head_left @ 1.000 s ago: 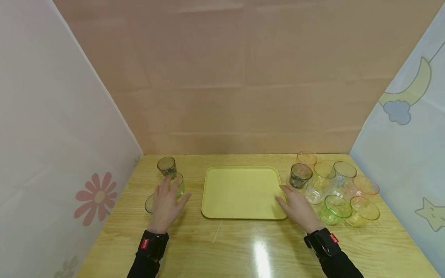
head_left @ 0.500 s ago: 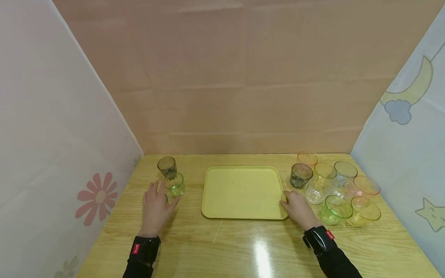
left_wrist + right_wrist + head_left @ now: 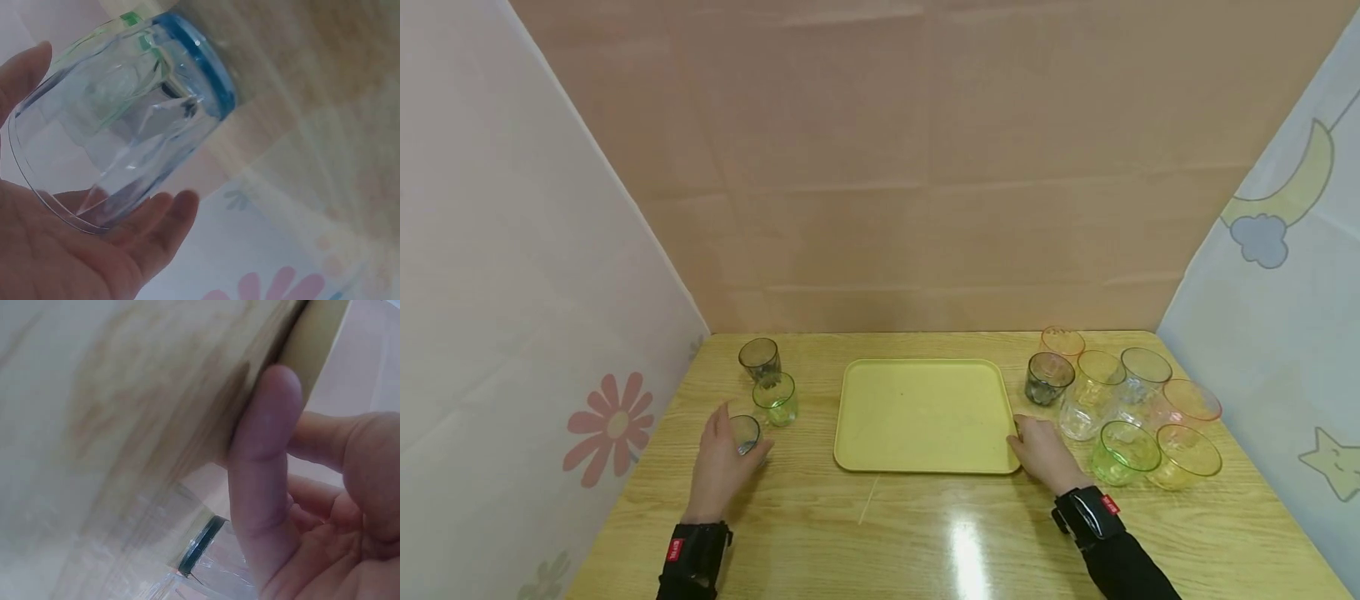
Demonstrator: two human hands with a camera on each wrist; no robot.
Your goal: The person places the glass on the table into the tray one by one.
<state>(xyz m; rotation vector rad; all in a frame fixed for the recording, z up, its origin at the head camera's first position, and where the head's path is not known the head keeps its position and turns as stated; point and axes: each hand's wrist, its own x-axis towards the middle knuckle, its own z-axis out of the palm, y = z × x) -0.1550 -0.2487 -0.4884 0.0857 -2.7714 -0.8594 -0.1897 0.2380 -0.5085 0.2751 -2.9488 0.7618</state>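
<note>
A clear glass with a blue base stands near the table's left side. Around it my left hand is spread, thumb on one side and fingers on the other; the left wrist view shows the glass between them, and whether they touch it I cannot tell. Just beyond stand a green glass and a dark grey glass. With curled fingers my right hand pinches the right rim of a yellow tray, which lies flat on the table; the right wrist view shows the fingers at its edge.
To the right of the tray several coloured glasses crowd together, among them a dark grey one, a green one and a yellow one. A brown wall closes off the back of the wooden table.
My left hand has moved back and leftward from beside the green glass to the blue-based glass, now around it. My right hand's fingers have curled onto the tray's rim. The glasses stay put.
</note>
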